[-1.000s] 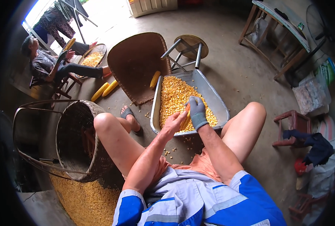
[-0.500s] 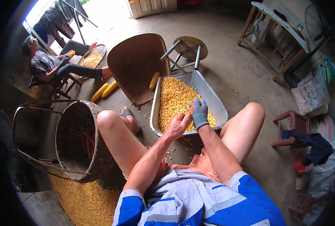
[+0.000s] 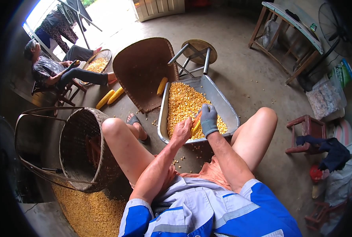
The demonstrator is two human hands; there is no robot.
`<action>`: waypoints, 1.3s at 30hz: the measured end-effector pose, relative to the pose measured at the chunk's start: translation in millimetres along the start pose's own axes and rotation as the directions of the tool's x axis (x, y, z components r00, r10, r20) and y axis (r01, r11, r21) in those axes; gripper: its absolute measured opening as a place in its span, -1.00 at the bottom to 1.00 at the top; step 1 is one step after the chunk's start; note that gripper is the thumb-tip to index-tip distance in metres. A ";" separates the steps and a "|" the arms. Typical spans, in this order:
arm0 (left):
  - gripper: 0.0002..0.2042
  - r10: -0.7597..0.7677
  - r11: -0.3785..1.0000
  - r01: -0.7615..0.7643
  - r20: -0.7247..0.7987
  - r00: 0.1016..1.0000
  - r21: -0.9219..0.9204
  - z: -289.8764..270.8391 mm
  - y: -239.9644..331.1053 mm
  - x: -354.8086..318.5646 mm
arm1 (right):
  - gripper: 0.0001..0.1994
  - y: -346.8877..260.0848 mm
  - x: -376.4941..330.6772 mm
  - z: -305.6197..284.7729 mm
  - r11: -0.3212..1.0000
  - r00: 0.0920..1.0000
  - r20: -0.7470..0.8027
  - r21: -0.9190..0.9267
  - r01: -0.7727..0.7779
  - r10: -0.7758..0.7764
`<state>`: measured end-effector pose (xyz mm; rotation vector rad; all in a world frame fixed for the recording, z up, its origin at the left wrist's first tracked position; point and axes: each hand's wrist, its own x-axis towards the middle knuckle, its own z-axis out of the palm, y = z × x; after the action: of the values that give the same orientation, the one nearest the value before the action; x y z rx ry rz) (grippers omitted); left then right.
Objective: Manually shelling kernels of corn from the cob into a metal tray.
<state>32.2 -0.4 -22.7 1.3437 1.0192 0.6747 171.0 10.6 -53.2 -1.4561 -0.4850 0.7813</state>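
With twelve at the top of the view, the left hand (image 3: 182, 129), bare, pinches the lower end of a corn cob (image 3: 197, 127) between thumb and fingers, while the right hand (image 3: 209, 118), in a grey glove, has its fingers curled round the upper part. The cob is near the centre, over the five-o'clock end of a metal tub (image 3: 228, 103). It looks partly stripped: an orange-red stretch appears bare, yellow rows remain beside it, and the gripped parts are hidden. Loose kernels (image 3: 184, 103) heap over much of the tub, its two-o'clock side showing bare metal, so plenty seems done; how much of the whole that makes, I cannot tell. Counting, there is one cob in the hands and three full ears close by: one ear (image 3: 162, 86) at eleven o'clock, against a brown woven scoop (image 3: 142, 65), and two ears (image 3: 110, 97) on the floor at ten, all apparently unstripped. One wicker basket (image 3: 104, 158) lies tipped at eight o'clock, with reddish pieces (image 3: 93, 150) inside, probably bare cobs, too dark to count. One grain heap (image 3: 91, 211) spreads between seven and eight, and one round stool (image 3: 199, 50) lies tipped at one.
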 end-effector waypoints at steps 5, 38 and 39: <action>-0.59 0.087 0.945 -0.098 0.048 0.995 0.311 -6.9 -4.5 1.7 | -0.69 -10.1 -11.5 5.4 0.960 0.981 -0.099 -0.245 0.136 -0.165; -0.52 -0.275 0.921 0.304 0.146 0.950 -0.245 -15.3 9.1 -8.5 | -0.66 -0.5 -2.4 0.8 1.000 0.997 -0.069 -0.016 -0.021 0.020; -0.52 -0.273 0.921 0.302 0.144 0.951 -0.246 -14.5 6.1 -7.8 | -0.67 -0.1 -2.7 1.5 0.999 0.998 -0.053 0.013 -0.038 0.039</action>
<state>16.9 0.4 -14.1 0.9604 0.9772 0.4906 168.1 9.7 -52.5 -1.4749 -0.4125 0.7727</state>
